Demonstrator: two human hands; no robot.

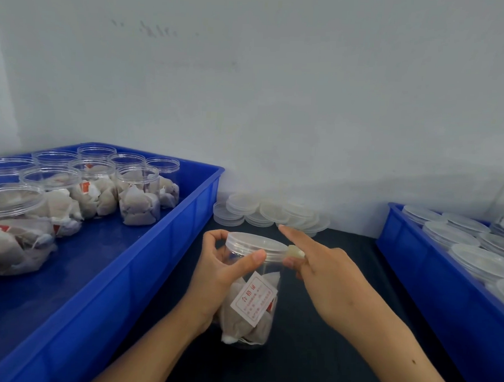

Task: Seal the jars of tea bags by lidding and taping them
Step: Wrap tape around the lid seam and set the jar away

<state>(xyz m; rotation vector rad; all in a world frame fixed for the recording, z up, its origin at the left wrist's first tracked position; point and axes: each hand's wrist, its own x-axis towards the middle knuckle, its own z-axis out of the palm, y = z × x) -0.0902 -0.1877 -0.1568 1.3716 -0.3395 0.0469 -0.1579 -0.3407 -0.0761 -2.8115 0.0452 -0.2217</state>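
The jar (pixel 249 294) of tea bags sits in front of me on the dark table (pixel 310 352), between the two blue trays, and there is only the head view to go by. My left hand (pixel 218 276) wraps the jar just under its neck, fingers curled round the far side and thumb pressed against the rim of the lid (pixel 257 246), which is already on; I hold it there, I judge, to keep the jar from turning while the seam is taped. My right hand (pixel 325 269) is at the lid's right edge, forefinger stretched out straight, while thumb and another finger seem to pinch a small pale strip of tape (pixel 295 252) touching the lid's side; how firmly I cannot tell, since the hand hides the pinch. Inside the jar a white card (pixel 253 299) faces out, printed in red with three large Chinese characters above smaller lines too fine to read. The left tray (pixel 155 258) holds open jars (pixel 138 197) of tea bags waiting for lids, some bags showing red tags I cannot read. Spare lids (pixel 273 213) lie heaped against the wall just behind the jar, within easy reach. The right tray (pixel 442 300) holds jars (pixel 459 240) that already have lids on, likely the finished ones.
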